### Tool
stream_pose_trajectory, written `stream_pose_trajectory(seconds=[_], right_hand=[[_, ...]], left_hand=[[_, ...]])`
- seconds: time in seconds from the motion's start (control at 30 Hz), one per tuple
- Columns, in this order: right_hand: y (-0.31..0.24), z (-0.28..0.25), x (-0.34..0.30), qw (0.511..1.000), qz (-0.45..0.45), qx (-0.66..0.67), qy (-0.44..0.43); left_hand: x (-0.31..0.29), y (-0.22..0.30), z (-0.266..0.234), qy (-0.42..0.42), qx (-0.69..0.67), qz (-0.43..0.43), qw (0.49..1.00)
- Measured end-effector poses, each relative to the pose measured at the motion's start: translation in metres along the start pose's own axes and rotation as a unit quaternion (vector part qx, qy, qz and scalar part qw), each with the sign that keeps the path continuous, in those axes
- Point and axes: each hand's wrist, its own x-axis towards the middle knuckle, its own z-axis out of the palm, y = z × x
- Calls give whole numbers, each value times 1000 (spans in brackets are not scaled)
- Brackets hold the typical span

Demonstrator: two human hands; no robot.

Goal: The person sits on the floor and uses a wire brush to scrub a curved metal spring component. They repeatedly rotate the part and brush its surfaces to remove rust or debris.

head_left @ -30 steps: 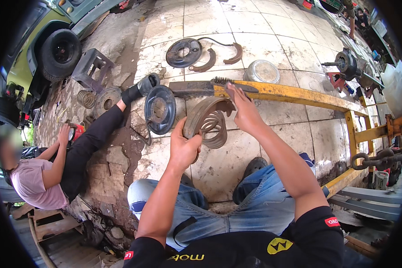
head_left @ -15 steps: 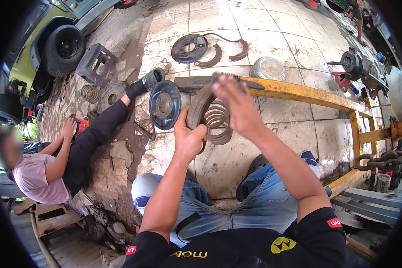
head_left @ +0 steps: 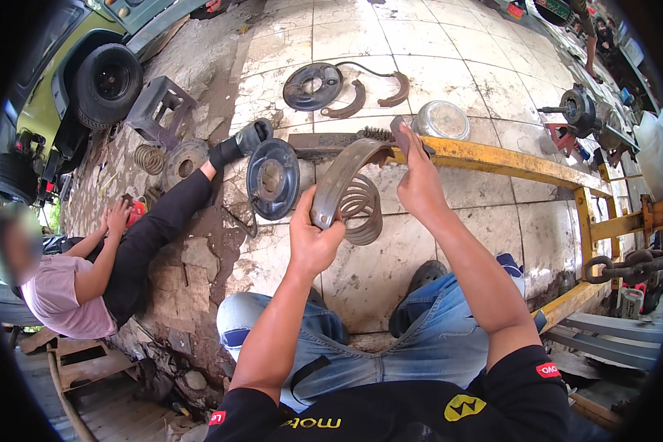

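My left hand (head_left: 313,237) is closed round the lower end of a curved metal brake shoe (head_left: 344,177), tilted up and away to the right. At the shoe's far end, my right hand (head_left: 421,184) is raised edge-on, its fingers on a thin, flat brown piece (head_left: 402,132) that looks like sandpaper. A small gap parts that hand from the shoe. Beneath the shoe a rusty coil spring (head_left: 367,227) rests on the tiles. Behind it, a brush with dark bristles (head_left: 376,134) lies on the yellow metal beam (head_left: 493,156), partly hidden by the right hand.
Black backing plates (head_left: 252,193) (head_left: 302,92), two more brake shoes (head_left: 350,103) and a round metal pan (head_left: 442,120) lie on the tiled floor. The beam joins a yellow frame with a chain (head_left: 626,269) at right. Another person (head_left: 74,283) sits at left, one leg stretched toward the plates.
My right hand has come off the brake shoe's face, moving right and turning edge-on. The shoe has tilted a little in my left hand. The other person's hands have shifted slightly.
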Motion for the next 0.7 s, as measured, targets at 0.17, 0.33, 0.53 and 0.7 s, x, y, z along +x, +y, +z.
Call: stream_pose_trajectory(seconds=[0.17, 0.33, 0.53, 0.7], right_hand=[[-4, -1, -2, 999, -28, -23, 9], [-17, 5, -13, 962, -249, -102, 47], [-7, -11, -4, 998, -44, -21, -34], [-13, -18, -8, 997, -59, 42, -8]], left_hand=[[-4, -1, 4, 11, 51, 64, 997], [-4, -4, 7, 10, 78, 68, 995], [-7, -10, -4, 26, 212, 91, 973], [-6, -4, -4, 9, 259, 143, 955]])
